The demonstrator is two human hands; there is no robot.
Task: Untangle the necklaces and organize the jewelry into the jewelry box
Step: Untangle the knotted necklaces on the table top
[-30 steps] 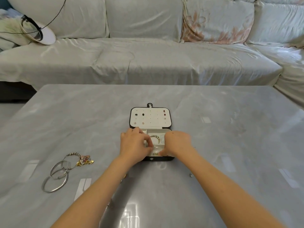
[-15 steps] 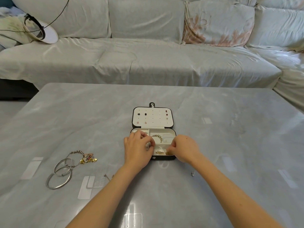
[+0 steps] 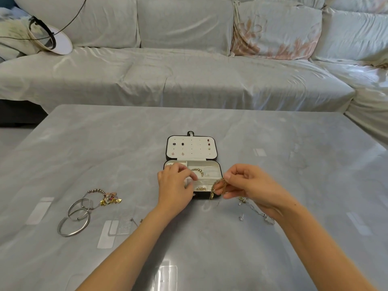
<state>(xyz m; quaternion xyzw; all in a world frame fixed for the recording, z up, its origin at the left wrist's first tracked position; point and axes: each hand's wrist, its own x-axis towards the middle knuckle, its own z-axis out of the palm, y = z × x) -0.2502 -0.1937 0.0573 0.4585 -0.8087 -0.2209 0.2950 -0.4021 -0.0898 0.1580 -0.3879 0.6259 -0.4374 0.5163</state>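
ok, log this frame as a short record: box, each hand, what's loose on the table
box: jewelry box open, lid laid back, ear studs pinned in the lid
in box: beaded bracelet in a rear compartment
L: left hand, fingers curled over the box's left side; any hold unclear
R: right hand pinches a bunched gold chain at the box's right front corner
loose, left: two silver bangles, charm bracelet
loose, right: silver chain by the right wrist
surface: grey table
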